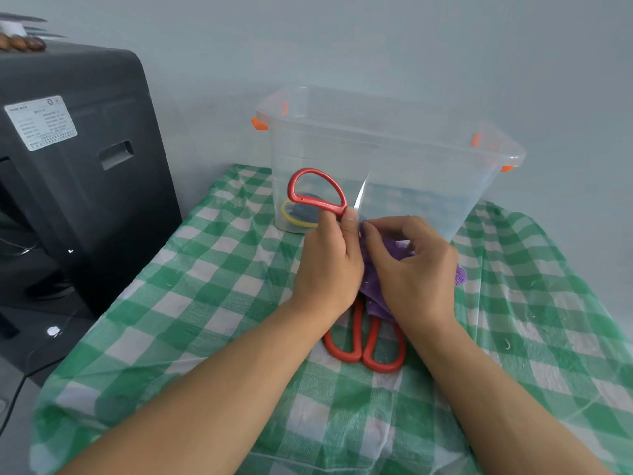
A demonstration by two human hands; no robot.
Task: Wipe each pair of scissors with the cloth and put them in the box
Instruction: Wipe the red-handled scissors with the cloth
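Red-handled scissors (317,193), held above the table in front of the clear box: one D-shaped handle loop stands up and to the left of the left hand (330,258), and a bright blade tip rises just right of that hand's thumb, against the box's near wall. The left hand grips the scissors at the base of the loop, fingers curled round the handle and thumb pressed on top. The right hand (411,265) lies just beside and touching the left, its thumb and forefinger pinching the purple cloth (376,299) at the blade; the rest of the cloth bunches beneath both hands and shows past the right hand's outer edge. A second pair of red scissors (368,344) lies flat on the green-and-white checked tablecloth (205,320), directly under the wrists, its two handle loops pointing toward the person and its blades hidden beneath the cloth and hands. The clear box (394,159), with orange clips at its corners, stands open on the far part of the table, just behind the hands; inside it, at the bottom left, lie scissors with yellow and blue handles (298,214). A black machine (78,159) bearing a white label stands to the left of the table.
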